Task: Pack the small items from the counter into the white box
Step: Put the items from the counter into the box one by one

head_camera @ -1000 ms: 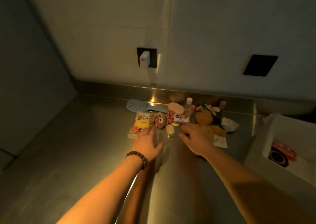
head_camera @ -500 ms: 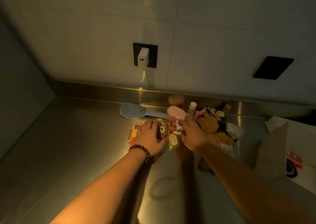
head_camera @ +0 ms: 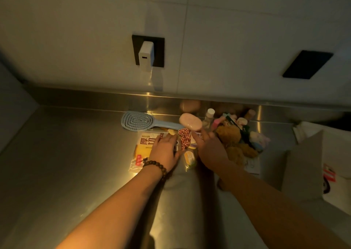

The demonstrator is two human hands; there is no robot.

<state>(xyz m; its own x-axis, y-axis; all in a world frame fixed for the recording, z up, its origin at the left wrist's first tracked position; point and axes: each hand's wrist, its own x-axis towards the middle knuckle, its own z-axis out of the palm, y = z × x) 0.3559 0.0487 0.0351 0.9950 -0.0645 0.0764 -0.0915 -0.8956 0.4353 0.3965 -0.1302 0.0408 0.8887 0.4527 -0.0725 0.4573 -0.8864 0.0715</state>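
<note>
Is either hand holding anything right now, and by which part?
Cannot tell. The left hand covers a small toy; the right hand reaches beneath the pink oval case. No firm hold shows.

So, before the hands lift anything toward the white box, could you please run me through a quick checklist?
1. Left hand on an item: ok, it covers something beside the yellow packet; grip cannot tell.
2. Right hand holding something: cannot tell, fingers reach at the pink oval case.
3. White box within reach, on the right: ok.
4. Box opening clear: cannot tell, mostly out of frame.
5. Lighting: not ok, dim.
</note>
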